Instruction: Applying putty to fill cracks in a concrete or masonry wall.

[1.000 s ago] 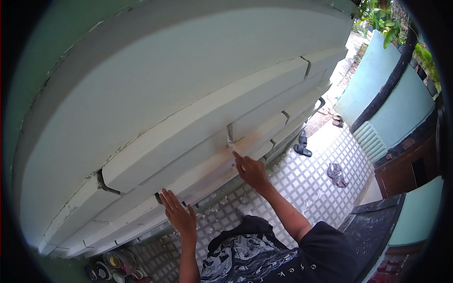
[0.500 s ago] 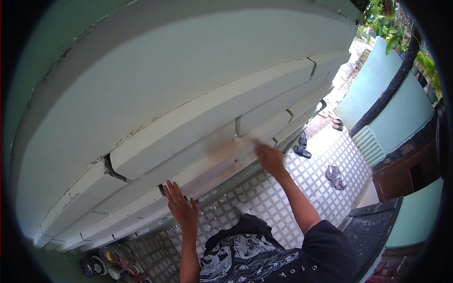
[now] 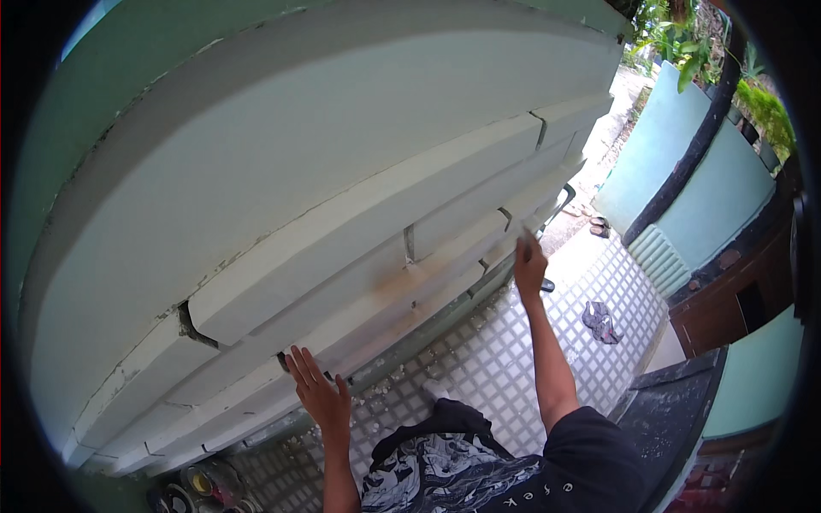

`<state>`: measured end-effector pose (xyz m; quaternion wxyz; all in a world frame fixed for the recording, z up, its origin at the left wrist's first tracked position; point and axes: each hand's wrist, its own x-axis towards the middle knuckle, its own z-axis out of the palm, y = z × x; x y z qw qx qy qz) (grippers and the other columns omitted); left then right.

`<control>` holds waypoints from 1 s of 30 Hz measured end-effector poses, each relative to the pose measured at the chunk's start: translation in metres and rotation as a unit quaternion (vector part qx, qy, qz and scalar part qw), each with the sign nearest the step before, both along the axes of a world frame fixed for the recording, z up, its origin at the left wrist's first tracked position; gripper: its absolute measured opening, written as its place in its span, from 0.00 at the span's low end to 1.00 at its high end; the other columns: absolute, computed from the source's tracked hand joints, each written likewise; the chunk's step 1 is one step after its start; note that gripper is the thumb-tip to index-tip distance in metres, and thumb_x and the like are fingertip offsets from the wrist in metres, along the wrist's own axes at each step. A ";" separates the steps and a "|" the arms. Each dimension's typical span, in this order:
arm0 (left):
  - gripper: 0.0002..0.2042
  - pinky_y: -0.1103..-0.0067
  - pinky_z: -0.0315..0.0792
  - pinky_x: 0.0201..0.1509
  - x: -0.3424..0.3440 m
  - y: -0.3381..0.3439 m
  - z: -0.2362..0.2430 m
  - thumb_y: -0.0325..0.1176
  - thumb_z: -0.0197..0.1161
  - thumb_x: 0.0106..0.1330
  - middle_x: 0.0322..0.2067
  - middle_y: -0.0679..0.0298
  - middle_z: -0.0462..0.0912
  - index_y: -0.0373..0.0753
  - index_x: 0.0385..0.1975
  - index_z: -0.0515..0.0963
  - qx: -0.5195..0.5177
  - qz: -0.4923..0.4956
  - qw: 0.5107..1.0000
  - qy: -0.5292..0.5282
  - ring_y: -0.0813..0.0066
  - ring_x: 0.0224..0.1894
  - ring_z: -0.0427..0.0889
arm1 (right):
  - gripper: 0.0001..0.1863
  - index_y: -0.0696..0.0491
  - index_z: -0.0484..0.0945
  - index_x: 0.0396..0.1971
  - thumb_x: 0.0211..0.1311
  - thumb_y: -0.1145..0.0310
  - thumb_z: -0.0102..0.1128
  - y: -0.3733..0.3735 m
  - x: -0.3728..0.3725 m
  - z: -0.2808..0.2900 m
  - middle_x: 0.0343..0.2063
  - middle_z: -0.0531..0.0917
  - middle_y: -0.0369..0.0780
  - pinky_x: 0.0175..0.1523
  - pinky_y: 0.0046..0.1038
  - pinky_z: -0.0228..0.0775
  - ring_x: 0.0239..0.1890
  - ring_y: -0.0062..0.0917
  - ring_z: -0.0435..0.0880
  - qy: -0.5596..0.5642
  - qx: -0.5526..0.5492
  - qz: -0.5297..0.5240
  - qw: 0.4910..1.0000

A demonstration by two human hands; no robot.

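Observation:
A whitish wall with raised brick-like blocks and dark gaps between them curves across the view. My left hand rests against a lower block with its fingers stretched out, holding nothing. Further right, my right hand is closed near the right end of the blocks. Something small and greyish shows at its fingertips, too blurred to name. I cannot tell whether this hand touches the wall. Between the two hands, a brownish smudge marks the blocks.
Below lies a tiled floor with white crumbs along the wall's foot. Dark sandals and a crumpled grey cloth lie to the right. Paint cans stand at the lower left. A black ledge borders the right side.
My right hand has moved right and up, away from the smudged blocks toward the wall's right end. My left hand stays against its block. The view has shifted slightly.

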<state>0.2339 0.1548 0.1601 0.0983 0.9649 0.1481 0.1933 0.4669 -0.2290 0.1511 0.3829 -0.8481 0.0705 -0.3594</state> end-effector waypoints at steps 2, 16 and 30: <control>0.44 0.62 0.64 0.62 0.001 -0.005 0.001 0.29 0.65 0.54 0.73 0.52 0.44 0.35 0.71 0.48 0.002 0.005 1.000 0.005 0.52 0.76 0.42 | 0.16 0.50 0.78 0.53 0.67 0.69 0.52 0.023 -0.018 0.012 0.19 0.80 0.40 0.26 0.34 0.71 0.20 0.34 0.80 0.006 -0.049 0.147 0.988; 0.24 0.64 0.65 0.62 -0.010 0.018 0.013 0.23 0.60 0.57 0.62 0.52 0.68 0.37 0.57 0.72 -0.106 -0.090 0.984 -0.107 0.52 0.68 0.63 | 0.13 0.58 0.78 0.43 0.63 0.67 0.58 -0.056 0.011 -0.051 0.26 0.84 0.46 0.36 0.31 0.73 0.27 0.30 0.83 0.062 0.089 -0.014 0.994; 0.16 0.65 0.60 0.62 -0.031 0.141 -0.036 0.25 0.56 0.60 0.52 0.52 0.75 0.35 0.49 0.75 -0.048 0.041 0.939 -0.339 0.54 0.59 0.69 | 0.13 0.61 0.75 0.47 0.65 0.75 0.60 0.185 -0.087 0.167 0.44 0.80 0.44 0.40 0.22 0.78 0.38 0.23 0.84 -0.256 0.122 0.246 0.927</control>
